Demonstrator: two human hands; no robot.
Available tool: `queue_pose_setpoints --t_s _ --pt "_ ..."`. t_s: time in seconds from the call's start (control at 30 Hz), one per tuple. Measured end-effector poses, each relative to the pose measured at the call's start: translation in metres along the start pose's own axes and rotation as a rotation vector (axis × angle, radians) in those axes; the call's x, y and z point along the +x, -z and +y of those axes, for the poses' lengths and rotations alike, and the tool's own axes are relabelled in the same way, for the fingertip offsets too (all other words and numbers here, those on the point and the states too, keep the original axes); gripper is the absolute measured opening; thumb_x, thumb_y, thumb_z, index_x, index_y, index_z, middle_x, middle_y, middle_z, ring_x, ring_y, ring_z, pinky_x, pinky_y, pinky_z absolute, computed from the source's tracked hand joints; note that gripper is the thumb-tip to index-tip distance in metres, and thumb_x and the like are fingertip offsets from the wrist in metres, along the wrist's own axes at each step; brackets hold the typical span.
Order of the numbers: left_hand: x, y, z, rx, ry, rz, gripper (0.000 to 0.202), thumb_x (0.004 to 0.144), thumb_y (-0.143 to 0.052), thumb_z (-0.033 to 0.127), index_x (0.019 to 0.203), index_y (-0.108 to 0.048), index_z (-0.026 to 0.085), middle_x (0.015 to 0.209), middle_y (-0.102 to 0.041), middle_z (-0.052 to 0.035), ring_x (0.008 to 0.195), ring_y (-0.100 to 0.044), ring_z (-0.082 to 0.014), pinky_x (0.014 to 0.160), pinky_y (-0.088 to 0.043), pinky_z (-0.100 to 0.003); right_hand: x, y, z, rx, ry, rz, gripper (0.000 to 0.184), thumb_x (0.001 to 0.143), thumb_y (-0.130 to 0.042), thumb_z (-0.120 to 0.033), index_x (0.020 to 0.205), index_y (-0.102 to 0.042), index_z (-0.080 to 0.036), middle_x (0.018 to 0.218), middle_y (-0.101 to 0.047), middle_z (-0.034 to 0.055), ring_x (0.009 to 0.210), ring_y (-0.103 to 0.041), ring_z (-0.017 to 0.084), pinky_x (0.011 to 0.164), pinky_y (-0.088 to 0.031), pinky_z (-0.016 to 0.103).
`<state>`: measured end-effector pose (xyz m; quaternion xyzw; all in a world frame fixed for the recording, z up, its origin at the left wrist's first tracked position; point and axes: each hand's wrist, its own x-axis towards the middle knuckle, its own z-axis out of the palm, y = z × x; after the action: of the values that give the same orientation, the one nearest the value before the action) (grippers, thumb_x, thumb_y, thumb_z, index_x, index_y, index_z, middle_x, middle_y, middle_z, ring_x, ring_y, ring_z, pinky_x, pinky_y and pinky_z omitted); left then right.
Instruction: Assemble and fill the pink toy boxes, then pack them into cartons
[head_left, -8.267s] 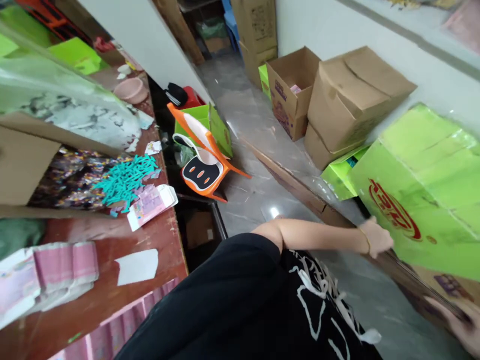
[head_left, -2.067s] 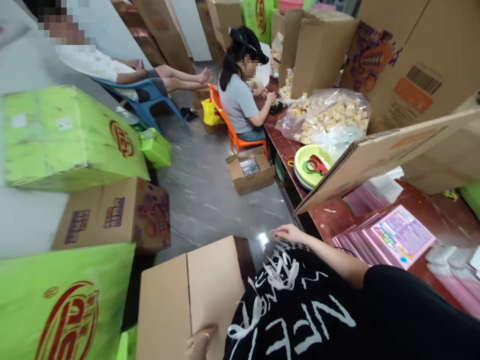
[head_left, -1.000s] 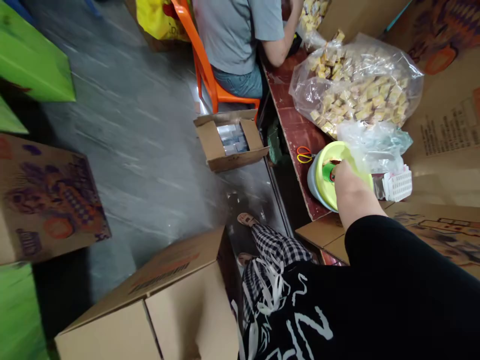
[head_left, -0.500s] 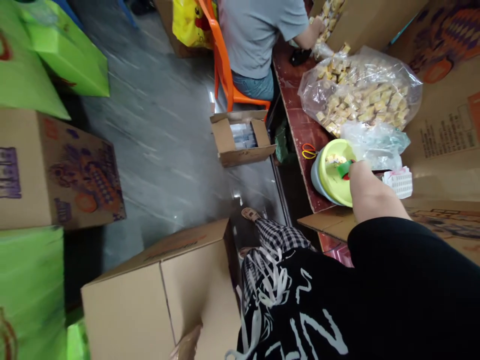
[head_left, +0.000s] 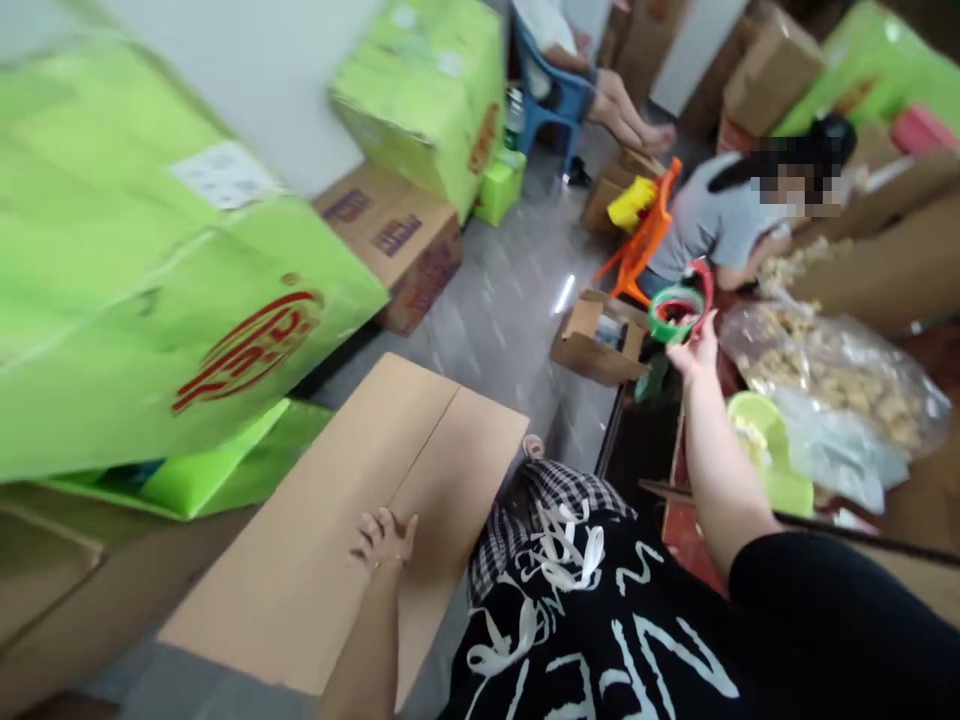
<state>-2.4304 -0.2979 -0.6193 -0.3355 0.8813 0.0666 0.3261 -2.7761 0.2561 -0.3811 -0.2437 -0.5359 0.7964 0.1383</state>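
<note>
My left hand lies with fingers spread on the top of a large cardboard box, beside the seam between its closed flaps. Raised over the floor at the right, my right hand grips a tape dispenser with a red frame and a roll of green tape. Below that arm on the table stands a yellow-green tub with small pale pieces in it. The far side of the dispenser is blurred.
A smaller open carton stands on the floor ahead, near an orange chair where a person sits. Large green packages rise at the left. A clear bag of small packets lies on the table.
My right hand has lifted the tape dispenser out of the tub and carried it leftward. My left hand has come onto the box top. The view has swung toward the left.
</note>
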Motion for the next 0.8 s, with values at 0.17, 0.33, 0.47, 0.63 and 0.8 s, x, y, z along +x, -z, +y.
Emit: queue_pose_setpoints --t_s 0.17,0.33,0.47,0.63,0.8 --pt "-0.013 0.012 0.019 -0.064 0.097 -0.019 0.08 0.095 -0.033 0.055 0.159 -0.017 0.01 0.165 -0.006 -0.025 0.153 -0.013 -0.0426 0.118 -0.017 -0.062 -0.091 -0.138 0.119 0.2 -0.667 -0.623 0.026 0.091 -0.067 -0.045 0.083 -0.062 -0.021 0.062 -0.062 -0.0088 0.053 -0.062 0.006 0.069 -0.061 0.024" --pt "-0.009 0.013 0.019 -0.306 0.177 -0.021 0.077 0.095 -0.044 0.047 0.16 -0.017 0.015 0.168 -0.003 -0.0175 0.155 -0.008 -0.0379 0.123 -0.015 -0.052 -0.163 -0.203 0.238 0.003 -1.069 -1.041 0.049 0.063 -0.089 -0.053 0.091 -0.062 -0.022 0.056 -0.053 -0.0137 0.05 -0.059 0.005 0.071 -0.062 0.021" --pt "0.004 -0.006 0.018 -0.436 0.28 -0.008 0.078 0.094 -0.046 0.039 0.16 -0.013 0.015 0.169 -0.001 -0.0116 0.156 -0.002 -0.0317 0.125 -0.008 -0.046 -0.198 -0.217 0.305 -0.236 -1.296 -1.302 0.054 0.054 -0.091 -0.057 0.084 -0.062 -0.023 0.058 -0.058 -0.0116 0.053 -0.059 0.005 0.064 -0.06 0.019" --pt "0.011 -0.027 0.015 -0.513 0.295 0.014 0.077 0.094 -0.047 0.039 0.16 -0.015 0.016 0.169 -0.001 -0.0068 0.156 0.005 -0.03 0.124 0.01 -0.053 -0.223 -0.231 0.352 -0.549 -1.278 -1.688 0.047 0.059 -0.089 -0.054 0.084 -0.064 -0.023 0.078 -0.072 -0.0005 0.072 -0.068 0.017 0.074 -0.062 0.034" --pt "0.011 -0.05 0.007 -0.557 0.205 0.152 0.078 0.095 -0.047 0.049 0.16 -0.017 0.019 0.169 -0.002 -0.0066 0.155 0.009 -0.0331 0.12 0.016 -0.06 -0.258 -0.258 0.404 -0.798 -1.002 -1.825 0.063 0.055 -0.076 -0.08 0.07 -0.06 -0.021 0.059 -0.066 0.0029 0.054 -0.062 0.018 0.056 -0.057 0.035"
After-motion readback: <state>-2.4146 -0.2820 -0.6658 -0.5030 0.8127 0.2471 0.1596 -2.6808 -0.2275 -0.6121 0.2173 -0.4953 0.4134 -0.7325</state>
